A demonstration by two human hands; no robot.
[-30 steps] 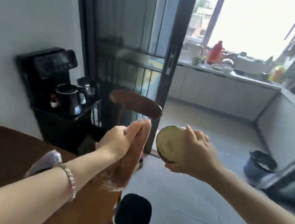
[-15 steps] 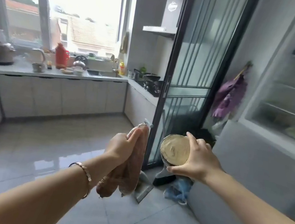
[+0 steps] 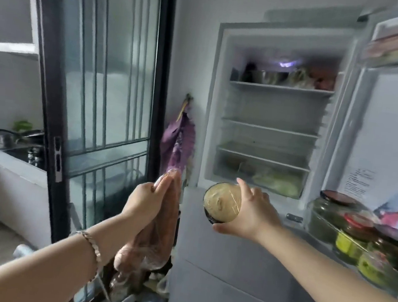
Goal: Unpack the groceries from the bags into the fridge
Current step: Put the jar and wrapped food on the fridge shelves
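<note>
My left hand (image 3: 143,200) pinches the top of a clear plastic bag (image 3: 155,237) with long orange-brown roots hanging inside. A cut half of a dark-skinned vegetable (image 3: 220,206), pale face toward me and wrapped in film, sits in the grip of my right hand (image 3: 251,213). Both are held up in front of the open fridge (image 3: 272,110). Its upper compartment shows bare middle shelves, food on the top shelf and greens in the bottom drawer (image 3: 275,182).
The fridge door (image 3: 393,142) stands open at right, its rack holding several jars (image 3: 350,228). A dark-framed glass sliding door (image 3: 104,86) is at left, with a kitchen counter and stove (image 3: 16,148) behind. A purple bag (image 3: 178,145) hangs on the wall. Bags lie on the floor.
The view has swung right from the kitchen doorway to face the open fridge. Both hands keep the same hold on the bag and the cut vegetable, now nearer the fridge.
</note>
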